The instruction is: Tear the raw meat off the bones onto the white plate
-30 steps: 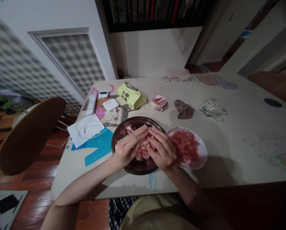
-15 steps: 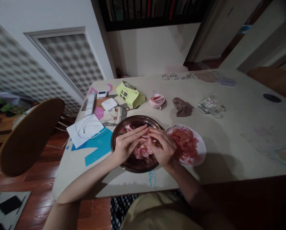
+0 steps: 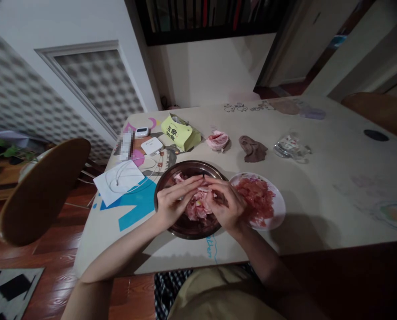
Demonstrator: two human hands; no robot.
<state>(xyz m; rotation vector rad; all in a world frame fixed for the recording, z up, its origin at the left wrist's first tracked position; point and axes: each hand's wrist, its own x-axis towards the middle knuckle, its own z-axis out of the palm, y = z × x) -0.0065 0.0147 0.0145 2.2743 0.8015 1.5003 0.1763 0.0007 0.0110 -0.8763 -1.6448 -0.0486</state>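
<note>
Over a round metal bowl (image 3: 189,235) at the table's front, my left hand (image 3: 172,200) and my right hand (image 3: 229,203) come together at the fingertips. Pale pink raw meat (image 3: 197,210) lies in the bowl beneath them. Bent fingers on both hands pinch a piece of this raw meat between them, its outline partly hidden by the fingers. Just right of the bowl, close to my right wrist, a white plate (image 3: 280,212) carries a spread of redder meat pieces (image 3: 256,200).
Behind the bowl sit a yellow-green packet (image 3: 181,133), a pink wrapped bundle (image 3: 217,140), a brown cloth (image 3: 252,149) and crumpled clear plastic (image 3: 290,147). At left are a white box-shaped device (image 3: 152,146), a cable and a white sheet (image 3: 113,189). A wooden chair (image 3: 41,195) stands beyond the left edge.
My fingers have shifted slightly on the meat, the right hand's fingertips bending a little more. Bowl and plate stay in place; the view has moved very slightly.
</note>
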